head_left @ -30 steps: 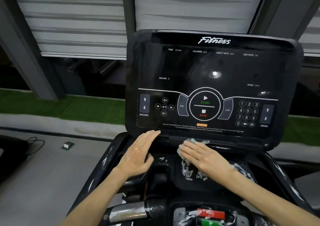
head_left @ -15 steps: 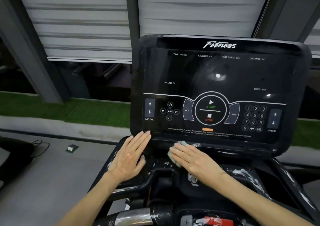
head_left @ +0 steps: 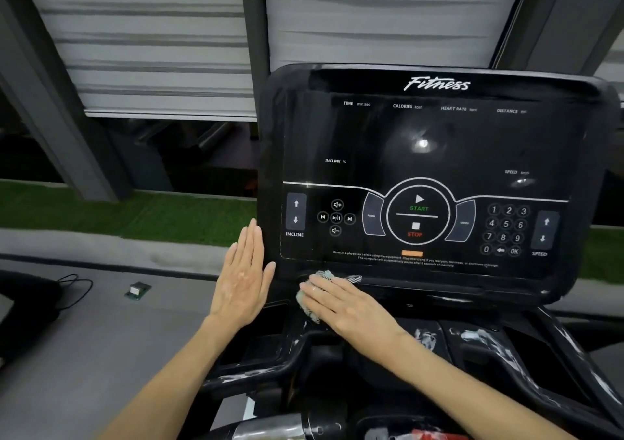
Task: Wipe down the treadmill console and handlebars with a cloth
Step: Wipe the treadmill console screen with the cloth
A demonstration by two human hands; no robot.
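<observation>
**Finishes, treadmill front**

Console (head_left: 435, 156): glossy black plastic, mirrors the lights. Cloth (head_left: 324, 276): checked woven fabric, crumpled. Tray (head_left: 479, 335): black plastic, duller, white smears. Handlebar grip (head_left: 270, 431): polished metal. Floor (head_left: 101, 338): matt grey. Turf strip (head_left: 152, 216): rough green.

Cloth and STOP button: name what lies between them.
In the head view, lines of white warning text on the console lie between cloth and STOP button.

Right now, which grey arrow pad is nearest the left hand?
The grey INCLINE arrow pad, beside the left hand; the grey SPEED arrow pad sits far right.
</observation>
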